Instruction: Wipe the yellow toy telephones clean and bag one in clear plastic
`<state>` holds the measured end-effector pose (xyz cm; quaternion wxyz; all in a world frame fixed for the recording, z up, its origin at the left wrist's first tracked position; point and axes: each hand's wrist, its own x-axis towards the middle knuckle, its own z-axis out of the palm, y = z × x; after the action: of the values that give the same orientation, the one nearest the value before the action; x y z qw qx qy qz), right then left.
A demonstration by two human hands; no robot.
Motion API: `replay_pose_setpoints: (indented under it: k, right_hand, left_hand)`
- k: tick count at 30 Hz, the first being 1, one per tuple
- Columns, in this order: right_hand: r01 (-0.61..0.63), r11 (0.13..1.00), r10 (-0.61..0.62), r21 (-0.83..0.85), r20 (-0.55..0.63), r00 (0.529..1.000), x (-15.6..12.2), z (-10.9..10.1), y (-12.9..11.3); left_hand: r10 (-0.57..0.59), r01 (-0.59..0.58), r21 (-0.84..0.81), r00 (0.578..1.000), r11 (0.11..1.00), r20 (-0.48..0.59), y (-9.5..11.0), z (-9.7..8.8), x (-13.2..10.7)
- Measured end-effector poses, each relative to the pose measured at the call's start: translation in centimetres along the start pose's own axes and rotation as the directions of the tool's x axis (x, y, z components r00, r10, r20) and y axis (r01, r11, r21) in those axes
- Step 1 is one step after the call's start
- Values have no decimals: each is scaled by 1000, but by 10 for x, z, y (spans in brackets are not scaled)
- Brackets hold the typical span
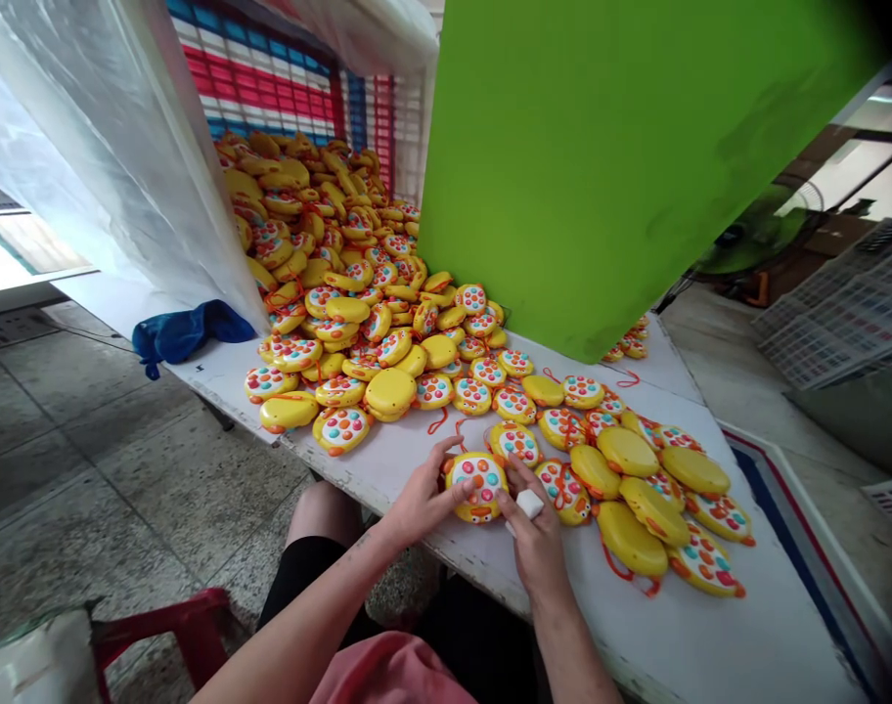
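Yellow toy (477, 482) lies face up on the near edge of the white table (681, 636), between both hands. It is a roundish, glossy hard plastic shell, with red, blue and white round buttons on a pale face. Its long axis seems to run away from the person, orange tip at the near end, though the tilt is hard to judge. Left hand (417, 504) is curled on the toy's left rim, thumb on top. Right hand (538, 538) touches the right rim, its fingers pinching a small white block (529, 504). Behind is a pile (329, 264) of identical toys, some face down with smooth backs. There are also a matte green board (607, 156), a crumpled blue cloth (182, 332) and a clear plastic sheet (101, 127).
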<state>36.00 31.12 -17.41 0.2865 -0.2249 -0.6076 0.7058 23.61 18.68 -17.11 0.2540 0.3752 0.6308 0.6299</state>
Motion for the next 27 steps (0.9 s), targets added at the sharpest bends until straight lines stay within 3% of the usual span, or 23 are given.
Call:
replay_pose_setpoints:
  k: [3,6,8,10,13,16,21,27]
  right_hand:
    - [37,999,-36,-25,56,998,-1,0,-2]
    - [115,983,-115,-142,13,993,-2,0,-2]
    - [151,959,-159,-239,-14,987,-2,1,0]
    - [168,941,-162,-294,43,986,-2,3,3]
    - [172,934,-134,-313,140,981,-3,6,6]
    - [152,940,-127,-306,101,987,-3,6,6]
    - [59,978,-55,-202,24,998,-2,1,1]
    - [65,973,-35,-224,134,990,-3,-1,0]
  left_hand:
    - [-67,71,-147,997,987,33,1,-3,2]
    - [-129,108,-408,991,906,-23,0,-6,5]
    - [-145,72,-531,985,845,-97,-2,-8,7]
    - [-121,30,-574,985,818,-121,-4,-9,8]
    - [-75,53,-573,997,818,-15,-4,-9,7]
    - [-67,101,-555,994,826,81,-1,-9,4]
    - [-83,120,-472,992,874,99,0,-8,3]
    - [-62,97,-371,992,923,106,0,-9,3]
